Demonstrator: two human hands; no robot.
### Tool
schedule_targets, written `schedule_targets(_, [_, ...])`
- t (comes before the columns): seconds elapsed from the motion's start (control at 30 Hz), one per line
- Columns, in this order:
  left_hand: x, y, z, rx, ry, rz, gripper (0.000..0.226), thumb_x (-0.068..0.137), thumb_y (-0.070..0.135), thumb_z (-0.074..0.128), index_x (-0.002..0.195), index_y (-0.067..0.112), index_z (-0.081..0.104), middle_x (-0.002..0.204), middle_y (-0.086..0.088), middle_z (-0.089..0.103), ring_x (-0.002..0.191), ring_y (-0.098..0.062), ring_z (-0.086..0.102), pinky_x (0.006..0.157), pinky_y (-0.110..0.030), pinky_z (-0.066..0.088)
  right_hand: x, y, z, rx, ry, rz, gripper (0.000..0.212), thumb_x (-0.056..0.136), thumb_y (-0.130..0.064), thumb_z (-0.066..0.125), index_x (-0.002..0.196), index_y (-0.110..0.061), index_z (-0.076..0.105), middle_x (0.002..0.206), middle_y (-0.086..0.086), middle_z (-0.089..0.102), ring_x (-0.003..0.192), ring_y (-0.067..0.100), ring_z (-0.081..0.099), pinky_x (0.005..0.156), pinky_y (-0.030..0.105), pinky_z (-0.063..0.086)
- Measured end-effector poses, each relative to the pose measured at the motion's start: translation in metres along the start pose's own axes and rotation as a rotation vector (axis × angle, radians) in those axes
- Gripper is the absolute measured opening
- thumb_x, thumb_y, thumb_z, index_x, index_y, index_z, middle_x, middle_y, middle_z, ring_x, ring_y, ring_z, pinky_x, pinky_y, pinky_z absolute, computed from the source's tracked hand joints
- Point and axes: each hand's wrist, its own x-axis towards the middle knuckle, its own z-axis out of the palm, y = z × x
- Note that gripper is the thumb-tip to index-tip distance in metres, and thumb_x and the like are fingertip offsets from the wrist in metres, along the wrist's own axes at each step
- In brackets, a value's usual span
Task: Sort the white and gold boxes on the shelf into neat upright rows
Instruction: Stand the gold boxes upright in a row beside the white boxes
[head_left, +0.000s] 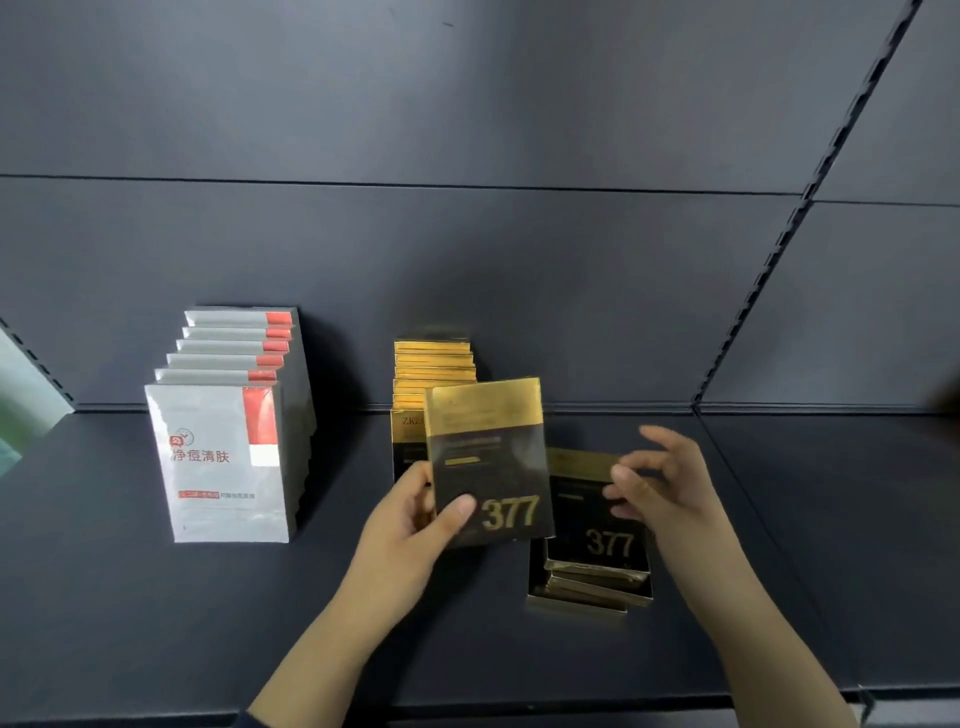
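Note:
My left hand (415, 525) holds a gold-and-black box marked 377 (491, 457) upright, just in front of the upright row of gold boxes (434, 364) at the shelf's middle. To its right, a flat pile of gold-and-black boxes (597, 566) lies on the shelf. My right hand (660, 480) hovers over that pile with fingers spread and nothing in them. At the left stands a neat upright row of white boxes with red corners (228, 457).
The dark shelf board (130, 597) runs the full width, with a dark back panel behind. A slotted metal upright (753, 306) divides this bay from the one on the right. A pale green object (21, 405) shows at the far left edge.

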Motion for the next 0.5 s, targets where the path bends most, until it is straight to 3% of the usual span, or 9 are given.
schedule_targets(0.13, [-0.002,-0.037,-0.032,0.235,0.091,-0.105,0.016,0.090,0.026,0.065,0.104,0.032,0.060,0.098,0.022,0.071,0.093,0.001,0.067,0.078,-0.018,0.047,0.005,0.010,-0.009,0.013,0.078,0.064,0.039,0.091,-0.008,0.057,0.127,-0.016,0.045,0.102,0.014,0.060,0.089,0.022,0.065,0.072,0.026,0.053])
schedule_targets(0.23, [-0.001,-0.057,-0.038,0.392,0.206,-0.157,0.009,0.087,0.030,0.068,0.091,0.032,0.060,0.083,0.011,0.071,0.083,-0.004,0.065,0.070,-0.022,0.045,0.007,0.018,-0.011,0.028,0.101,0.110,0.036,0.091,-0.006,0.057,0.125,-0.014,0.047,0.101,0.016,0.061,0.089,0.022,0.064,0.076,0.029,0.052])
schedule_targets(0.33, [0.005,-0.065,-0.035,0.488,0.329,-0.125,0.016,0.083,0.033,0.072,0.084,0.033,0.057,0.082,0.010,0.067,0.082,-0.007,0.063,0.066,-0.023,0.048,0.010,0.023,-0.012,0.019,0.094,0.137,0.035,0.091,-0.006,0.057,0.124,-0.013,0.047,0.101,0.016,0.062,0.089,0.021,0.064,0.078,0.031,0.052])
schedule_targets(0.4, [0.010,-0.067,-0.033,0.496,0.380,-0.132,0.023,0.081,0.036,0.074,0.091,0.028,0.055,0.086,0.011,0.064,0.083,-0.008,0.062,0.065,-0.023,0.047,0.010,0.025,-0.012,0.019,0.095,0.140,0.033,0.092,-0.005,0.056,0.123,-0.013,0.047,0.098,0.015,0.062,0.089,0.023,0.063,0.078,0.032,0.052])
schedule_targets(0.5, [0.019,-0.067,-0.034,0.475,0.416,-0.135,0.059,0.078,0.036,0.077,0.127,0.024,0.046,0.105,0.010,0.059,0.095,-0.010,0.060,0.075,-0.027,0.050,0.010,0.028,-0.012,0.011,0.101,0.144,0.031,0.092,-0.004,0.057,0.120,-0.013,0.048,0.092,0.011,0.061,0.089,0.025,0.064,0.081,0.035,0.051])
